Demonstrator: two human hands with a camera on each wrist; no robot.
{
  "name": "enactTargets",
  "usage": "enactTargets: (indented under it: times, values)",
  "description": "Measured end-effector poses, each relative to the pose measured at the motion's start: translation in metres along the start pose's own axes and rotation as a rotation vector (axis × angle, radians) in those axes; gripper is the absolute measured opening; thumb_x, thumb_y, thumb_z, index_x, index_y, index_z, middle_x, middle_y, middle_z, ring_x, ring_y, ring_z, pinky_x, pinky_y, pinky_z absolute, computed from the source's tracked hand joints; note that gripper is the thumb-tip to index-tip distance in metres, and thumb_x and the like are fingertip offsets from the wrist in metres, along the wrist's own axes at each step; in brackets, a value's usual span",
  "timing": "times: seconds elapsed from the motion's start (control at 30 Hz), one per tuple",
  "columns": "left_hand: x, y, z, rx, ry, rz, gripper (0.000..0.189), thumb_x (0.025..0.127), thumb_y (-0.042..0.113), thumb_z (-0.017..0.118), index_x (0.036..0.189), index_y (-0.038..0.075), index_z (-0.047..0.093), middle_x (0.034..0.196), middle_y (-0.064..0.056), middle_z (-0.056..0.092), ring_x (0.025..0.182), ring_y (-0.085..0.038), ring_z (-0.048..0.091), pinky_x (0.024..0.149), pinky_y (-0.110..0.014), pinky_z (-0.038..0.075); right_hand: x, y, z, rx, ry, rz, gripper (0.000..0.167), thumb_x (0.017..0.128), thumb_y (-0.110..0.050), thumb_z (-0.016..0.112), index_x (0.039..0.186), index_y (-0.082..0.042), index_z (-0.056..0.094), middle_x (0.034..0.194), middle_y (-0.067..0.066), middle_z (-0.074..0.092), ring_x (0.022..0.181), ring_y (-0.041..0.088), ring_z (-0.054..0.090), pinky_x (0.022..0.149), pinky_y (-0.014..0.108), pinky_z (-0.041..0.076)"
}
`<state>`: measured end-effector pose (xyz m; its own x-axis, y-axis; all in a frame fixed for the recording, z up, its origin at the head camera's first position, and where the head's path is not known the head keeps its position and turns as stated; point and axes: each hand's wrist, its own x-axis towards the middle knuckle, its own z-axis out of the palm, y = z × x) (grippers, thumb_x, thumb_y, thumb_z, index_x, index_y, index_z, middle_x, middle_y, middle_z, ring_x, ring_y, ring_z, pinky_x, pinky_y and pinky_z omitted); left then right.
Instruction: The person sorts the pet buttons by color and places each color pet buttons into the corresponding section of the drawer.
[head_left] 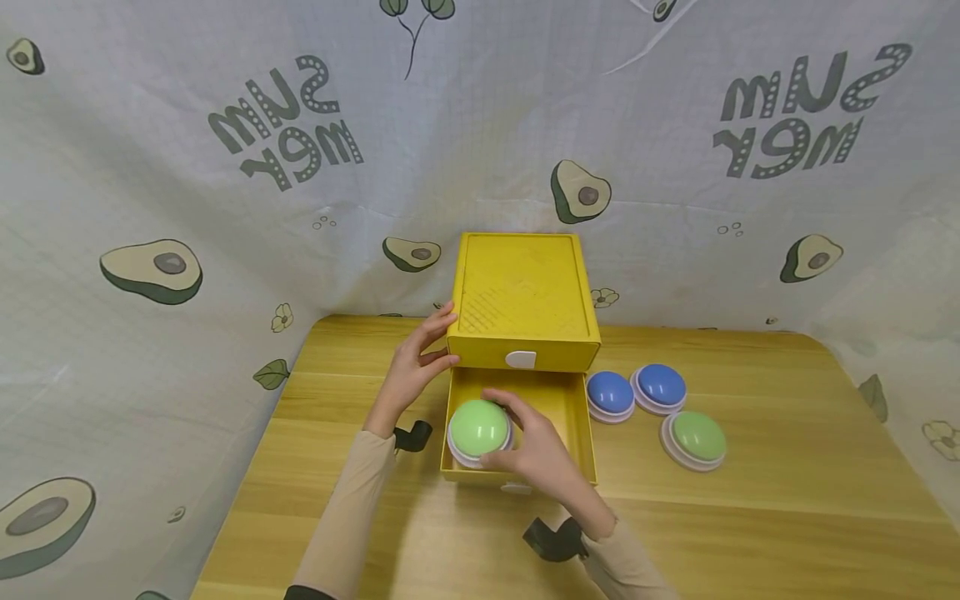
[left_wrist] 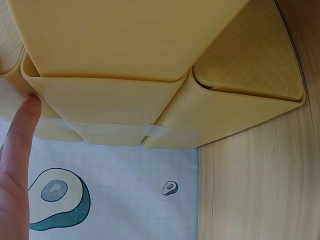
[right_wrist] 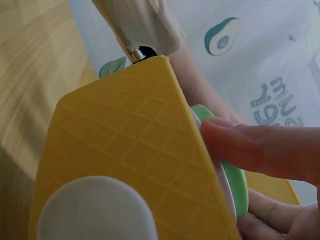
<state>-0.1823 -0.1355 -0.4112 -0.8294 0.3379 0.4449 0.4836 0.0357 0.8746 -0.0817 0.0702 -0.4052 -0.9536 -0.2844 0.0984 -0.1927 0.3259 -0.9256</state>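
Right grip (head_left: pixel 534 450) around green button (head_left: pixel 480 427)

The person wears a long, soft beige top with snug sleeves. The left sleeve (head_left: pixel 347 508) runs down to the wrist, and a dark edge peeks out near its upper end. The right sleeve (head_left: pixel 628 565) is the same beige. Each wrist carries a small black camera holder: one by the left wrist (head_left: pixel 413 436), one by the right wrist (head_left: pixel 556 539). Both hands are bare, with no rings.
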Motion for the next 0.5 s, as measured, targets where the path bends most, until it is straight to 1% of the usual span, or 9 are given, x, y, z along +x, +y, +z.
enactTargets:
  times: [0.13,0.3,0.4,0.5]
  values:
    - [-0.001,-0.016,-0.001,-0.009,0.007,0.012,0.058,0.084,-0.011,0.064,0.138,0.002,0.046,0.153,-0.004,0.031,0.130,-0.031,0.042,0.094,-0.045,0.048,0.001,0.003,0.002,-0.041,-0.014,-0.005,0.076,0.063,0.002,0.084,0.132,-0.002,0.052,0.130,0.011,0.056,0.121,0.030,0.052,0.100,0.048,0.042]
    - [-0.001,-0.020,-0.001,-0.010,0.005,0.041,0.057,0.085,-0.007,0.066,0.138,0.005,0.048,0.153,0.001,0.033,0.129,-0.027,0.044,0.092,-0.042,0.049,0.000,0.004,0.001,-0.071,-0.033,0.004,0.073,0.065,0.001,0.082,0.133,-0.002,0.053,0.130,0.011,0.057,0.121,0.030,0.052,0.101,0.048,0.041]
    - [-0.001,-0.020,-0.001,-0.008,0.004,0.047,0.057,0.085,-0.006,0.066,0.138,0.005,0.048,0.152,0.003,0.034,0.129,-0.026,0.045,0.092,-0.041,0.050,0.000,0.004,0.000,-0.072,-0.049,-0.014,0.067,0.071,0.000,0.079,0.133,-0.002,0.052,0.130,0.012,0.057,0.122,0.031,0.051,0.103,0.050,0.038]
    - [-0.001,-0.020,-0.001,-0.006,0.004,0.050,0.057,0.085,-0.006,0.066,0.138,0.006,0.048,0.152,0.004,0.034,0.129,-0.027,0.045,0.092,-0.042,0.050,0.000,0.005,-0.001,-0.040,-0.071,-0.027,0.060,0.078,0.001,0.075,0.133,0.000,0.051,0.131,0.014,0.057,0.126,0.032,0.048,0.105,0.050,0.035]
